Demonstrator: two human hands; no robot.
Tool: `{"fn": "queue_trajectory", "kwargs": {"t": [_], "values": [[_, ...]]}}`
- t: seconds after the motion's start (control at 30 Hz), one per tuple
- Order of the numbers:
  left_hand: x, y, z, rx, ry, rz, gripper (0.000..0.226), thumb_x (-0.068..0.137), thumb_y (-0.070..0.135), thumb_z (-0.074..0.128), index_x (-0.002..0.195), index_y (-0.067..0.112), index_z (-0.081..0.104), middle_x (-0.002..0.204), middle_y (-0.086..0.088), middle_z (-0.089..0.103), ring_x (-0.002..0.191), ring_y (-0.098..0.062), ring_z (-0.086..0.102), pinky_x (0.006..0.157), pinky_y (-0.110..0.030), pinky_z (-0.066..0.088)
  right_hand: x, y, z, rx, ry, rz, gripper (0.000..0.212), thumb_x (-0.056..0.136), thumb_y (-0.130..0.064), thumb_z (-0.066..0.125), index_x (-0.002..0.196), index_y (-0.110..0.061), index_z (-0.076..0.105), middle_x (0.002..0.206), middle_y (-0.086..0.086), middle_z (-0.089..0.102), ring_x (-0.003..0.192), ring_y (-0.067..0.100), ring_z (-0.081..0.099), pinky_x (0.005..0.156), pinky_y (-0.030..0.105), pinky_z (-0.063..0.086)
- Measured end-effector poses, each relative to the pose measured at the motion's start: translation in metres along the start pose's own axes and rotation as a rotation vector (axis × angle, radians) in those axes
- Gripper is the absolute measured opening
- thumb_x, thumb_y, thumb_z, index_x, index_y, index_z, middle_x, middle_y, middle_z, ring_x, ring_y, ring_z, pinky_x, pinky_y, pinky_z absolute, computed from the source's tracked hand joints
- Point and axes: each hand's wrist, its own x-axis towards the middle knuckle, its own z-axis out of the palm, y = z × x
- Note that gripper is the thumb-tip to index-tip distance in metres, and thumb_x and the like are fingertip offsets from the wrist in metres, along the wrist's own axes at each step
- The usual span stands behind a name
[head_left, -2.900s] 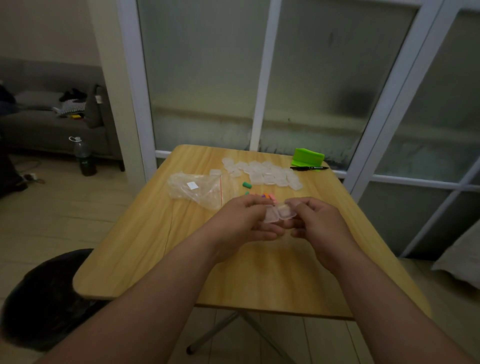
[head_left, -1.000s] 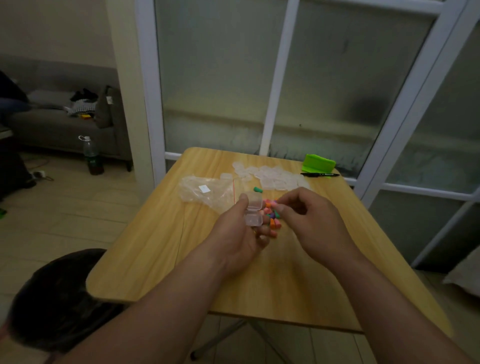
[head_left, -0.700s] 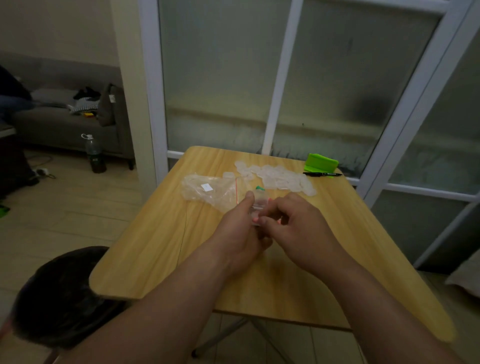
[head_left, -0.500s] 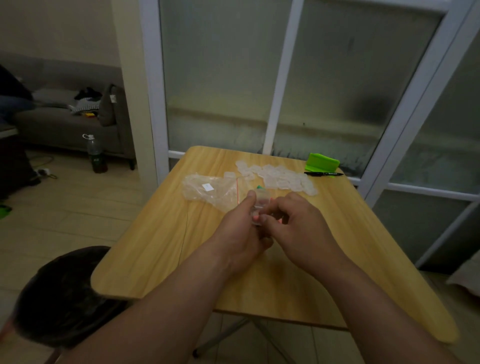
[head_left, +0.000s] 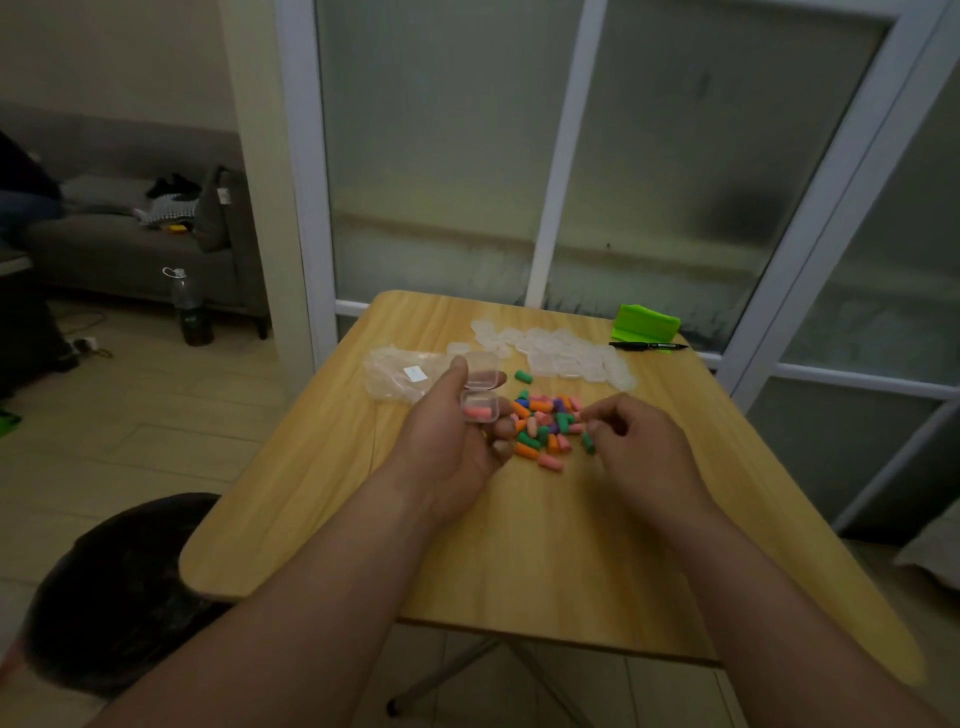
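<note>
A home, by the look of it a living room: a grey sofa (head_left: 130, 249) strewn with clothes (head_left: 171, 205) (a drinks bottle (head_left: 189, 306) stands on the floor (head_left: 130, 415) before it), frosted glass doors (head_left: 441, 156), and a small wooden table (head_left: 519, 545).

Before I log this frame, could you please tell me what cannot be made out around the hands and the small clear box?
All in the head view:
Count of pink plugs in the clear box: small and blurred, partly behind the left hand.
Whether the right hand pinches a plug: its curled fingers hide the fingertips.
Print on the plastic bag, on its white label, and on the black pen: too small.
</note>
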Motion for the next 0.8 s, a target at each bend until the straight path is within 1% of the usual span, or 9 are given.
{"fn": "queue_trajectory", "kwargs": {"t": [0.1,0.2,0.27,0.37,0.43,0.57,0.67,0.73,0.8], "values": [[0.001,0.001,0.000,0.007,0.008,0.008,0.047,0.110,0.052,0.037,0.128,0.013,0.055,0.071,-0.003,0.048,0.057,-0.013,0.045,0.052,-0.026,0.034,-0.002,0.000,0.007,-0.079,-0.020,-0.017,0.016,0.101,-0.014,0.067,0.104,-0.028,0.074,0.107,-0.008,0.070,0.100,0.010,0.062,0.081,0.030,0.048],[0.001,0.002,0.000,0.006,0.016,0.009,0.047,0.110,0.052,0.037,0.127,0.012,0.055,0.070,-0.003,0.051,0.057,-0.013,0.047,0.052,-0.026,0.034,-0.003,-0.001,0.009,-0.087,-0.023,-0.025,0.017,0.099,-0.014,0.067,0.102,-0.029,0.073,0.106,-0.008,0.070,0.099,0.010,0.063,0.082,0.031,0.050],[0.001,0.002,0.001,0.007,0.019,0.008,0.047,0.110,0.052,0.038,0.128,0.012,0.055,0.068,-0.003,0.052,0.056,-0.013,0.047,0.052,-0.026,0.034,-0.004,-0.002,0.010,-0.095,-0.036,-0.034,0.015,0.097,-0.014,0.069,0.097,-0.029,0.071,0.101,-0.010,0.070,0.096,0.010,0.063,0.079,0.031,0.050],[0.000,0.002,0.002,0.015,0.012,0.010,0.047,0.110,0.051,0.037,0.129,0.012,0.054,0.068,-0.003,0.050,0.056,-0.013,0.047,0.052,-0.026,0.033,-0.006,-0.003,0.013,-0.111,-0.061,-0.040,0.014,0.095,-0.017,0.071,0.091,-0.030,0.069,0.094,-0.014,0.068,0.088,0.004,0.061,0.069,0.022,0.044],[0.000,0.002,0.002,0.017,0.004,0.010,0.045,0.111,0.050,0.036,0.126,0.012,0.054,0.068,-0.003,0.050,0.056,-0.013,0.046,0.052,-0.026,0.033,-0.006,-0.004,0.013,-0.128,-0.064,-0.051,0.014,0.095,-0.018,0.071,0.089,-0.031,0.067,0.091,-0.014,0.067,0.085,0.000,0.059,0.065,0.018,0.039],[-0.001,0.002,0.003,0.011,0.001,0.001,0.046,0.110,0.051,0.037,0.127,0.012,0.055,0.069,-0.003,0.050,0.057,-0.013,0.046,0.053,-0.026,0.033,-0.010,-0.008,0.012,-0.118,-0.103,-0.040,0.011,0.092,-0.025,0.075,0.087,-0.030,0.067,0.090,-0.013,0.068,0.085,0.002,0.061,0.064,0.023,0.041],[-0.002,0.002,0.003,0.018,0.007,-0.002,0.046,0.110,0.051,0.038,0.127,0.012,0.056,0.068,-0.003,0.052,0.057,-0.013,0.046,0.053,-0.026,0.033,-0.013,-0.012,0.013,-0.219,-0.168,-0.076,0.011,0.091,-0.037,0.078,0.086,-0.032,0.069,0.091,-0.013,0.066,0.084,0.001,0.058,0.064,0.022,0.040],[-0.003,0.001,0.004,0.021,0.007,-0.001,0.046,0.110,0.051,0.038,0.127,0.012,0.055,0.069,-0.003,0.053,0.057,-0.013,0.046,0.054,-0.026,0.033,-0.014,-0.014,0.013,-0.284,-0.183,-0.105,0.011,0.093,-0.038,0.076,0.087,-0.033,0.068,0.093,-0.013,0.064,0.084,0.001,0.056,0.065,0.021,0.039],[-0.003,0.001,0.004,0.025,0.010,0.000,0.048,0.110,0.051,0.038,0.130,0.011,0.056,0.070,-0.004,0.054,0.057,-0.013,0.047,0.054,-0.026,0.034,-0.015,-0.013,0.012,-0.286,-0.185,-0.104,0.011,0.094,-0.037,0.075,0.088,-0.032,0.068,0.093,-0.012,0.064,0.085,0.002,0.056,0.067,0.024,0.041]]}}
